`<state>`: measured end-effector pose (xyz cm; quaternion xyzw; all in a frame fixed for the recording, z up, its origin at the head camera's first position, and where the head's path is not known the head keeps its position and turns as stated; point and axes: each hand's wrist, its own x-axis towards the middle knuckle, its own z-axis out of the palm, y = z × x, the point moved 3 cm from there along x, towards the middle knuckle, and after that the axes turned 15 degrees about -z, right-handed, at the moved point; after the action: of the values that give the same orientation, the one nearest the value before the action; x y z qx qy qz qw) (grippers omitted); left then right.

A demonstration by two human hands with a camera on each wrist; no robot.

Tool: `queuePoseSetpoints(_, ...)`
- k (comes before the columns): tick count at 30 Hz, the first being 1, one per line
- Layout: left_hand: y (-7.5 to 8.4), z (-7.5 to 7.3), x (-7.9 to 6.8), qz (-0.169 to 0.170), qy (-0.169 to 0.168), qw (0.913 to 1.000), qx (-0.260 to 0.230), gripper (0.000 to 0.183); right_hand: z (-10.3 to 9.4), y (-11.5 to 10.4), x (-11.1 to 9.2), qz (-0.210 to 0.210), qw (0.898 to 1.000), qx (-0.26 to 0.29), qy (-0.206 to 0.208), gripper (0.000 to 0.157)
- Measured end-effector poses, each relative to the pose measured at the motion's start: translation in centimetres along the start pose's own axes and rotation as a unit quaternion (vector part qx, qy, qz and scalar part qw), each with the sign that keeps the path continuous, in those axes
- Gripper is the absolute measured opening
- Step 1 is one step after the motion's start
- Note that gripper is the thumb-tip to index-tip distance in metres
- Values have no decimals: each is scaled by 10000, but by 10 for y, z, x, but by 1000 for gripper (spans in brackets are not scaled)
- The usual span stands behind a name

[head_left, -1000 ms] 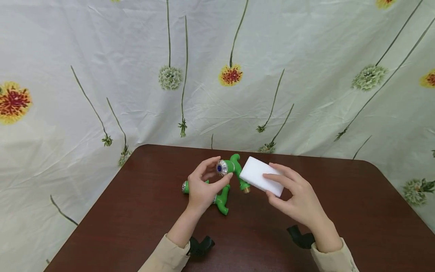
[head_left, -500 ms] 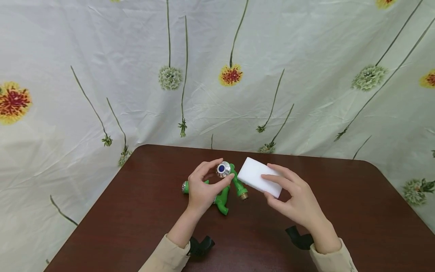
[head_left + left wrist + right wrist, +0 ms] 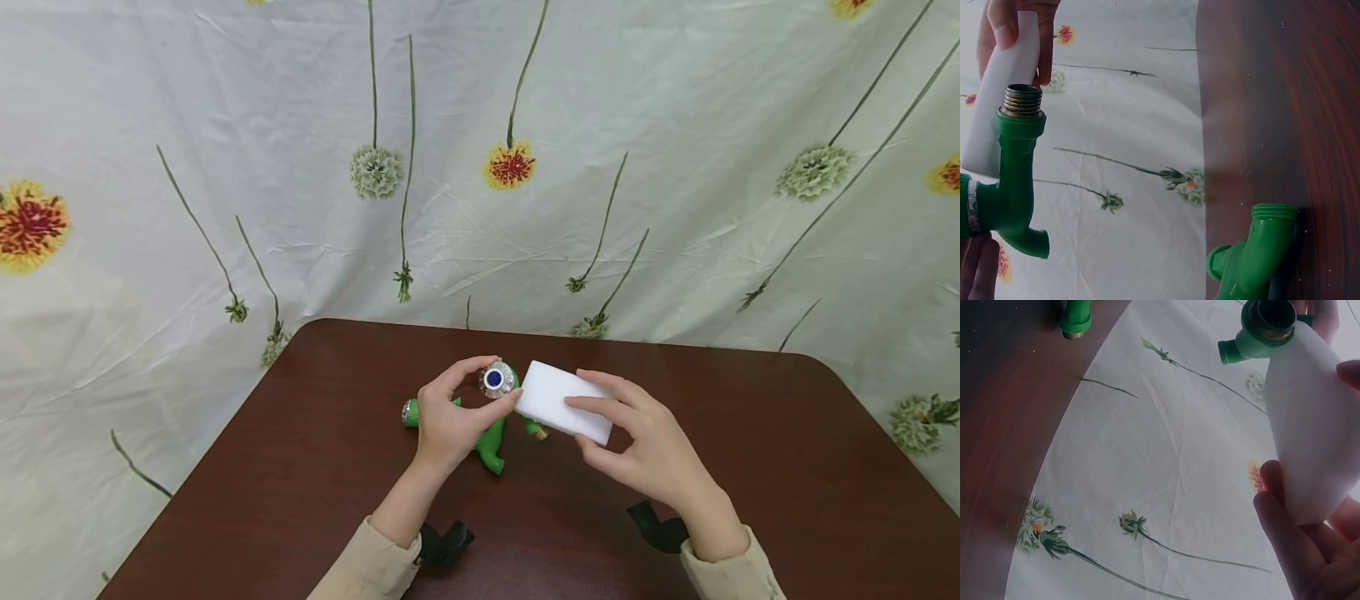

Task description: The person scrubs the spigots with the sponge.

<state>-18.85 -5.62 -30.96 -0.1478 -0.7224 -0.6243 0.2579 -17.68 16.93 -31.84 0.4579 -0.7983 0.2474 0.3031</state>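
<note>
My left hand (image 3: 450, 421) pinches a green faucet (image 3: 1015, 187) by its silver-rimmed handle, whose blue centre faces up toward me in the head view. The brass threaded end of this faucet points down and right. A white sponge block (image 3: 561, 402) is in the grip of my right hand (image 3: 651, 433), between thumb and fingers. Its left edge overlaps the faucet's body; whether they touch, I cannot tell. Below my left hand, a second green faucet (image 3: 491, 448) lies on the table, partly hidden by that hand.
The dark red-brown table (image 3: 315, 467) has rounded far corners. Behind it hangs a pale cloth (image 3: 450, 225) printed with flowers. One black curved piece (image 3: 446, 543) sits by my left wrist, and a similar black piece (image 3: 660, 529) by my right.
The faucet in my left hand has turned, so its handle faces me more and its spout is now hidden in the head view. My right hand has brought the sponge left and slightly down over it.
</note>
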Motion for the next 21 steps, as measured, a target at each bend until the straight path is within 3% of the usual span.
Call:
queuePoseSetpoints(3, -1, 1, 0, 145, 1, 9999, 21, 40, 2, -1, 0, -6, 9999, -121, -93, 32)
queuePoseSetpoints(10, -35, 5, 2, 269, 53, 9996, 44, 46, 3, -2, 0, 26, 9998, -199, -86, 32)
queuePoseSetpoints(17, -38, 6, 3, 375, 88, 9991, 171, 48, 3, 1, -1, -93, 9988, -473, 11, 32)
queuePoseSetpoints(21, -40, 6, 2, 343, 107, 9990, 249, 49, 4, -1, -1, -145, 9998, -125, -105, 33)
